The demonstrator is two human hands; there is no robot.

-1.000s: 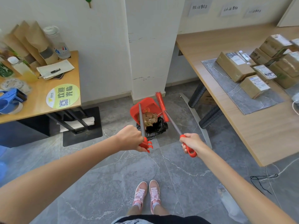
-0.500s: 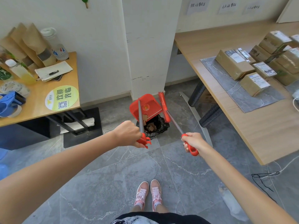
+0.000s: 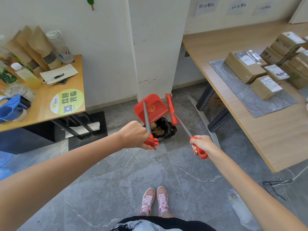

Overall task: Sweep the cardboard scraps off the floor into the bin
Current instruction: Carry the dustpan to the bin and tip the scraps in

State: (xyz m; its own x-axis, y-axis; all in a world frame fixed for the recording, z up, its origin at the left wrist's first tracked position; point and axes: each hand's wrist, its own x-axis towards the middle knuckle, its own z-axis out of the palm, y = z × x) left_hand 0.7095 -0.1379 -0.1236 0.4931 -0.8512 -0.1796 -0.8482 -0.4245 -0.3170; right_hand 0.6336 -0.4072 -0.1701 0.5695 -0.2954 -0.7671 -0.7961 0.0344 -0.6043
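Left hand (image 3: 135, 134) clenched on dustpan (image 3: 155, 112) handle; pan tilted steeply over bin (image 3: 169, 131), straight ahead on floor (image 3: 126, 177) at pillar (image 3: 155, 55) foot. Cardboard scraps (image 3: 158, 130) inside bin. Right hand (image 3: 200, 144) grasps broom (image 3: 170, 105), shaft slanting forward-left, brush beside pan's right edge. Pan probably empty; inside hidden.

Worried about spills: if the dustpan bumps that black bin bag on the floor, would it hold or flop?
Probably gives a little: the bin bag looks crumpled and thin, so its rim would likely fold rather than resist. It seems light, showing only cardboard scraps, so a firm nudge from the dustpan might shift it.
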